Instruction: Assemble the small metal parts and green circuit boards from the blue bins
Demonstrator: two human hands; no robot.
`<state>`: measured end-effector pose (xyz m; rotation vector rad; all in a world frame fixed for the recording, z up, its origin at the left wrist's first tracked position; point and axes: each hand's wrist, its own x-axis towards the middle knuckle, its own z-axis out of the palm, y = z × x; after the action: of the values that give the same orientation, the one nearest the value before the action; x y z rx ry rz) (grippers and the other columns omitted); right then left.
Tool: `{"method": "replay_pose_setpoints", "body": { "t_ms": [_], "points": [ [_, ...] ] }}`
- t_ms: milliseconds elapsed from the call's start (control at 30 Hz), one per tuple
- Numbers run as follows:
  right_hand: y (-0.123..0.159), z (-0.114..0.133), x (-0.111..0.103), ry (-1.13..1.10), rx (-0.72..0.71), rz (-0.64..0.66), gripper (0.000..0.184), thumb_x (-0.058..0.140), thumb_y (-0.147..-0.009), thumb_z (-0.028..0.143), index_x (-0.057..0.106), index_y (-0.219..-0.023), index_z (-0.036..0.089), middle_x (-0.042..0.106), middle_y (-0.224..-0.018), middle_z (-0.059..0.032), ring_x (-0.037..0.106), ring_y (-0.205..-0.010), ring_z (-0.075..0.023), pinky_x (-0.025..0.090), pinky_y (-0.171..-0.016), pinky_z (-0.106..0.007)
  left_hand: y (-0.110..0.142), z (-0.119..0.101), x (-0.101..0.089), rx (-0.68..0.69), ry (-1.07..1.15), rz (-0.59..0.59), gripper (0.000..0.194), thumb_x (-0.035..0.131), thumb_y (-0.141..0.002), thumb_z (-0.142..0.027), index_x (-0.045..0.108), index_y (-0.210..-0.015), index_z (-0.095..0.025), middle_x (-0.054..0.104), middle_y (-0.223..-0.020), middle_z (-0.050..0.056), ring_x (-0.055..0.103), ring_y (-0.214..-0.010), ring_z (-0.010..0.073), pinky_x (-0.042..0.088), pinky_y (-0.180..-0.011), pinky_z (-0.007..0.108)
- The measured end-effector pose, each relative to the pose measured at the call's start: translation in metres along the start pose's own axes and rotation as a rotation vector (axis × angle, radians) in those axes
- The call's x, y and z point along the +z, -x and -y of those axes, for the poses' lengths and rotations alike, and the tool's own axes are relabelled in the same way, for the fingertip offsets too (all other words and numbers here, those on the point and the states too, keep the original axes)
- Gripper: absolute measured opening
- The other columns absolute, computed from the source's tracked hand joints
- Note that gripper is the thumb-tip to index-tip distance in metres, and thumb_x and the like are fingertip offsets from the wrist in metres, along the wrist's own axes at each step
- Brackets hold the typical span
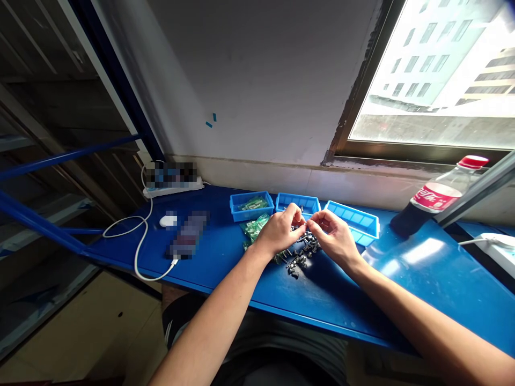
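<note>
My left hand [280,229] and my right hand [332,234] meet fingertip to fingertip over the blue table, both closed in a pinch. Whatever lies between the fingertips is too small to make out. Just below and between them is a loose pile of dark and silvery screws [296,261], partly covered by the hands. Green-tinted plastic bags [256,227] lie to the left, against my left hand. Behind the hands stand a blue bin [298,197] in the middle and another blue bin [370,236] on the right.
A third blue bin [242,215] at the left holds green packets. A cola bottle [438,195] stands at the right by the window. On the left lie a blurred-out device [188,236], a white cable [137,256], a small white object [168,220] and a power strip [177,188].
</note>
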<state>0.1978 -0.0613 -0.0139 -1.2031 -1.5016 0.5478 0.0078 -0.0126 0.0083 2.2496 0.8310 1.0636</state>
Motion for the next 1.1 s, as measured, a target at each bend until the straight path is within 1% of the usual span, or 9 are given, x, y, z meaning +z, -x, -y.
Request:
{"method": "replay_pose_setpoints", "body": {
  "t_ms": [100, 200, 300, 400, 533, 700, 833, 933, 1100],
  "points": [
    [-0.0003, 0.0012, -0.0021, -0.028, 0.043, -0.026, 0.029, 0.070, -0.098, 0.053, 0.065, -0.090, 0.026, 0.065, -0.083, -0.0009, 0.059, -0.073, -0.0198, 0.049, -0.067, -0.034, -0.0012, -0.0027, 0.0002, -0.013, 0.138, -0.058, 0.024, 0.074, -0.093, -0.024, 0.050, -0.096, -0.023, 0.077, -0.097, 0.002, 0.077, -0.087, 0.0186, 0.060, -0.078, 0.030],
    [0.0002, 0.0013, -0.0013, -0.044, 0.048, 0.008, 0.030, 0.067, -0.099, 0.056, 0.066, -0.092, 0.026, 0.063, -0.081, -0.0003, 0.056, -0.069, -0.0192, 0.046, -0.062, -0.033, -0.0033, -0.0042, -0.0005, -0.055, 0.298, -0.128, 0.025, 0.075, -0.094, -0.025, 0.050, -0.098, -0.022, 0.078, -0.101, 0.004, 0.078, -0.091, 0.0186, 0.063, -0.084, 0.033],
    [0.0016, 0.0001, 0.0031, -0.052, 0.001, 0.067, 0.032, 0.067, -0.099, 0.058, 0.069, -0.098, 0.026, 0.070, -0.091, -0.0043, 0.063, -0.080, -0.0221, 0.052, -0.068, -0.034, -0.0051, -0.0041, -0.0013, -0.101, 0.391, -0.172, 0.027, 0.078, -0.093, -0.023, 0.056, -0.108, -0.021, 0.079, -0.101, 0.005, 0.078, -0.094, 0.0189, 0.064, -0.088, 0.035],
    [0.0032, -0.0015, 0.0067, -0.070, -0.014, 0.107, 0.035, 0.067, -0.099, 0.060, 0.072, -0.104, 0.026, 0.074, -0.099, -0.0069, 0.068, -0.089, -0.0246, 0.057, -0.075, -0.037, -0.0061, -0.0031, -0.0018, -0.128, 0.422, -0.138, 0.034, 0.080, -0.090, -0.023, 0.064, -0.120, -0.020, 0.080, -0.106, 0.008, 0.078, -0.099, 0.0206, 0.064, -0.088, 0.035],
    [0.0038, -0.0031, 0.0062, -0.097, 0.005, 0.116, 0.036, 0.064, -0.101, 0.061, 0.071, -0.108, 0.026, 0.075, -0.098, -0.0064, 0.069, -0.087, -0.0239, 0.059, -0.077, -0.038, -0.0067, -0.0011, -0.0017, -0.151, 0.400, -0.069, 0.018, 0.080, -0.091, -0.029, 0.079, -0.104, -0.017, 0.080, -0.111, 0.011, 0.077, -0.105, 0.0234, 0.064, -0.090, 0.035],
    [0.0028, -0.0029, 0.0054, -0.070, -0.011, 0.113, 0.038, 0.065, -0.099, 0.062, 0.073, -0.111, 0.026, 0.076, -0.100, -0.0072, 0.070, -0.092, -0.0251, 0.060, -0.077, -0.038, -0.0079, 0.0019, -0.0019, -0.163, 0.464, -0.102, 0.014, 0.083, -0.087, -0.028, 0.079, -0.092, -0.015, 0.078, -0.115, 0.011, 0.075, -0.107, 0.0233, 0.063, -0.088, 0.033],
    [0.0034, -0.0016, 0.0069, -0.056, -0.016, 0.115, 0.038, 0.065, -0.099, 0.062, 0.075, -0.111, 0.027, 0.076, -0.103, -0.0085, 0.071, -0.095, -0.0262, 0.060, -0.078, -0.038, -0.0080, 0.0003, -0.0030, -0.201, 0.458, -0.145, 0.016, 0.086, -0.083, -0.024, 0.074, -0.086, -0.014, 0.077, -0.111, 0.011, 0.074, -0.101, 0.0208, 0.062, -0.083, 0.030],
    [0.0039, -0.0007, 0.0075, -0.063, -0.015, 0.109, 0.037, 0.066, -0.098, 0.062, 0.075, -0.109, 0.028, 0.076, -0.105, -0.0087, 0.070, -0.096, -0.0268, 0.061, -0.080, -0.040, -0.0079, -0.0016, -0.0035, -0.215, 0.442, -0.152, 0.022, 0.089, -0.080, -0.028, 0.073, -0.082, -0.014, 0.077, -0.109, 0.011, 0.074, -0.099, 0.0202, 0.061, -0.080, 0.028],
    [0.0037, 0.0034, 0.0063, -0.062, -0.025, 0.141, 0.035, 0.066, -0.099, 0.061, 0.075, -0.108, 0.028, 0.073, -0.104, -0.0075, 0.069, -0.093, -0.0261, 0.060, -0.077, -0.039, -0.0083, 0.0023, -0.0026, -0.175, 0.461, -0.114, 0.025, 0.088, -0.084, -0.040, 0.081, -0.088, -0.016, 0.077, -0.110, 0.011, 0.074, -0.104, 0.0225, 0.062, -0.080, 0.029]
  ]
}}
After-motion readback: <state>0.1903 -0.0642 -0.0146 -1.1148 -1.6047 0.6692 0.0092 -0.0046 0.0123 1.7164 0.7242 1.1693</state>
